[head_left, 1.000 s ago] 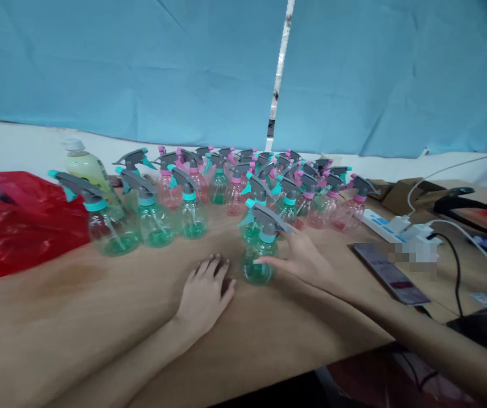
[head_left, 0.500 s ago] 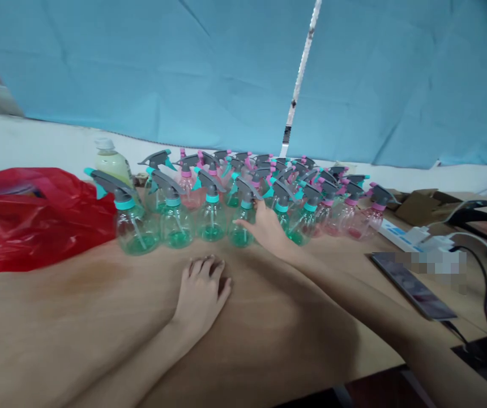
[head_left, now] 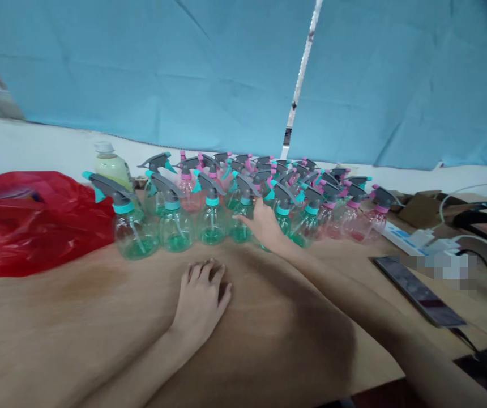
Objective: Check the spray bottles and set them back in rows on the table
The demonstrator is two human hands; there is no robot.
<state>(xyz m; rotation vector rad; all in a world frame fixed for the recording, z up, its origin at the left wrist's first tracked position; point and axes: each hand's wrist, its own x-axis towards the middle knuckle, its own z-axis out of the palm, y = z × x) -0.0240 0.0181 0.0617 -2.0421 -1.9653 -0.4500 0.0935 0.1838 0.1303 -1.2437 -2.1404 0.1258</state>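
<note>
My left hand [head_left: 201, 296] lies flat on the brown table [head_left: 77, 334], fingers slightly curled and holding nothing. My right hand [head_left: 265, 225] reaches forward into a crowd of small spray bottles. Its fingers are wrapped on the side of a clear green spray bottle [head_left: 239, 228] with a grey trigger and teal collar. That bottle stands upright at the right end of a front row of like green bottles [head_left: 175, 229]. Behind and to the right stand several more, green and pink [head_left: 371, 218].
A red plastic bag [head_left: 35, 221] lies at the left, with a pale yellow drink bottle [head_left: 111, 164] behind it. At the right are a dark phone [head_left: 419, 292], a white power strip [head_left: 405, 238] with cables, and a cardboard box [head_left: 422, 207]. A blue sheet [head_left: 184, 68] hangs behind.
My right hand carried the green bottle from the near middle of the table back into the front row and now rests against it there. My left hand stayed put.
</note>
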